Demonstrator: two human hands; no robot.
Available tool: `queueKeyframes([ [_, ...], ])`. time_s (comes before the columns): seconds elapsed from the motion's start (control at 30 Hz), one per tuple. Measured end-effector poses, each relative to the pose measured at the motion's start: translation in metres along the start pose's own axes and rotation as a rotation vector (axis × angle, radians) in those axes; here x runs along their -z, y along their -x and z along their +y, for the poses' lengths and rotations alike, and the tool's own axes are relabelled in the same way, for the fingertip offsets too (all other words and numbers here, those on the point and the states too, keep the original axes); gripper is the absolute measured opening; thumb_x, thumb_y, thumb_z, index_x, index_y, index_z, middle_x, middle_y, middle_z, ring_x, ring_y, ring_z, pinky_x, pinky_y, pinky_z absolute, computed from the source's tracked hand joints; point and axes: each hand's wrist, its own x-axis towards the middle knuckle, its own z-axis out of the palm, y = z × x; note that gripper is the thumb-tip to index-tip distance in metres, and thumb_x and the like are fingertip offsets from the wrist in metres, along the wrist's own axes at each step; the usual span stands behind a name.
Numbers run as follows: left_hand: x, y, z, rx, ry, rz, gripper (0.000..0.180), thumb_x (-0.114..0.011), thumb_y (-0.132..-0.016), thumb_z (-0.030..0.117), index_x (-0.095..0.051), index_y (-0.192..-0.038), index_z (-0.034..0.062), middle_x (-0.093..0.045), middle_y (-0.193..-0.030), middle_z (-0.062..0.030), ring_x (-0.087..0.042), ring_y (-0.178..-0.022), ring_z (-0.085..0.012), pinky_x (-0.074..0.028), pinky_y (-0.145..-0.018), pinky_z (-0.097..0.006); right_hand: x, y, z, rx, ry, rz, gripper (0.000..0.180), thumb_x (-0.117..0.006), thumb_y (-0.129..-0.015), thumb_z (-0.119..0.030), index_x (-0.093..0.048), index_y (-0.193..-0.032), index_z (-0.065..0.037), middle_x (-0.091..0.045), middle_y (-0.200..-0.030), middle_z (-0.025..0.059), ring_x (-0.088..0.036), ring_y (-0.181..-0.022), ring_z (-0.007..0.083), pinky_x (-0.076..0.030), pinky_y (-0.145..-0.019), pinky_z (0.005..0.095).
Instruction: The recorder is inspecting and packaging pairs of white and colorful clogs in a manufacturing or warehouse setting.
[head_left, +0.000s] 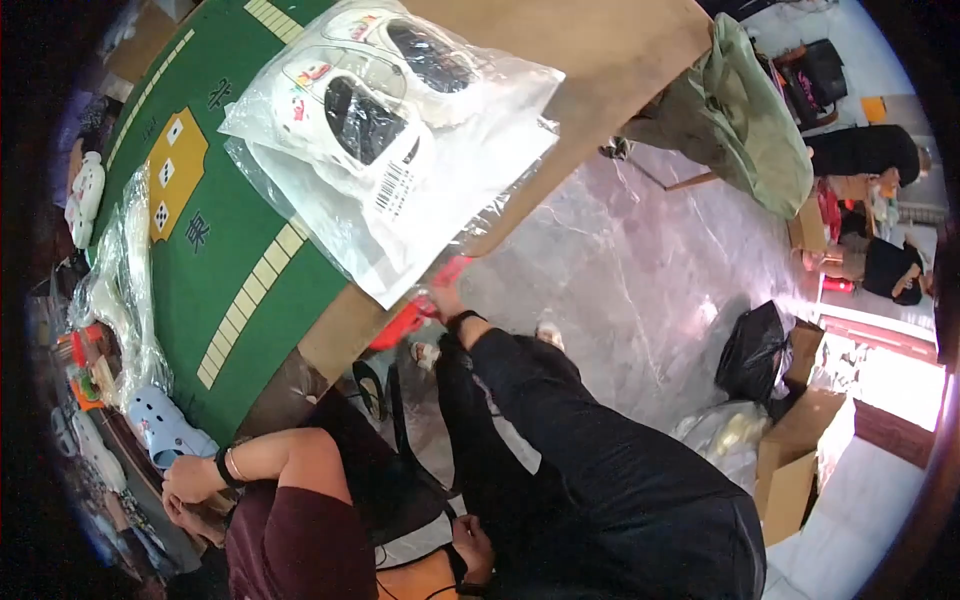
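Note:
My right hand, in a black sleeve with a dark wristband, reaches to the table's near edge. Its fingers are closed on a bright red, shiny thing whose kind I cannot make out. Just above it, a clear plastic bag hangs over the edge. Inside are white clogs with dark insoles and small coloured charms, and a barcode shows on the bag. Low in the picture is my left hand, its fingers curled beside something orange and a thin black cord. Whatever it holds is hidden.
At the left, a co-worker in a maroon sleeve has a hand at a blue clog. A green printed mat covers much of the table. A drab green cloth hangs at its far right. Cardboard boxes and a black bag stand on the floor.

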Motion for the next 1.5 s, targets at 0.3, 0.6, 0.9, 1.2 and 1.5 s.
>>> queueKeyframes([
  [0.3,-0.056,0.038,-0.015,-0.144,-0.111,-0.164,0.008,-0.052,-0.090,0.014,-0.051,-0.093,0.0060,-0.057,-0.071,-0.0183,-0.059,-0.069,-0.0405,-0.045,-0.057,-0.045,0.178,0.124,-0.037,0.002,0.048,0.156,0.062,-0.078,-0.071,-0.028,-0.047,-0.123,-0.013,-0.060,-0.113,0.0068,-0.058,-0.099,0.0255,-0.051,-0.074,0.0507],
  [0.6,-0.085,0.032,0.057,-0.263,-0.060,-0.307,0.023,-0.061,-0.087,0.028,-0.056,-0.082,0.0058,-0.062,-0.070,-0.0149,-0.061,-0.068,-0.0355,-0.046,-0.057,-0.043,0.516,0.144,-0.103,0.176,0.320,0.647,0.066,-0.067,-0.081,-0.041,-0.044,-0.130,-0.004,-0.057,-0.121,0.0105,-0.057,-0.104,0.0248,-0.046,-0.090,0.0367],
  [0.9,0.003,-0.053,0.125,-0.155,-0.365,-0.320,0.031,-0.056,-0.089,0.035,-0.055,-0.080,0.0050,-0.059,-0.065,-0.0196,-0.059,-0.067,-0.0408,-0.045,-0.056,-0.047,0.369,0.129,-0.184,0.189,1.500,1.028,0.087,-0.062,-0.075,-0.058,-0.032,-0.141,-0.010,-0.023,-0.150,0.0088,-0.019,-0.139,0.0266,-0.014,-0.108,0.0591],
  [1.2,0.047,-0.102,0.164,-0.234,-0.499,-0.290,0.037,-0.052,-0.090,0.034,-0.054,-0.071,0.0030,-0.058,-0.065,-0.0226,-0.058,-0.067,-0.0432,-0.045,-0.058,-0.052,0.268,0.071,-0.236,-0.392,1.587,0.349,0.074,-0.035,-0.074,-0.078,-0.040,-0.136,-0.037,-0.031,-0.147,-0.0012,-0.026,-0.137,0.0264,-0.007,-0.102,0.0714],
  [1.5,0.025,-0.153,0.269,-0.264,-0.688,-0.407,0.047,-0.042,-0.092,0.039,-0.066,-0.071,0.0052,-0.064,-0.073,-0.0200,-0.062,-0.069,-0.0383,-0.050,-0.064,-0.048,0.320,0.015,-0.234,-0.224,1.740,0.241,0.065,-0.047,-0.078,-0.064,-0.043,-0.134,-0.032,-0.040,-0.142,0.0056,-0.033,-0.133,0.0269,-0.024,-0.101,0.0649],
])
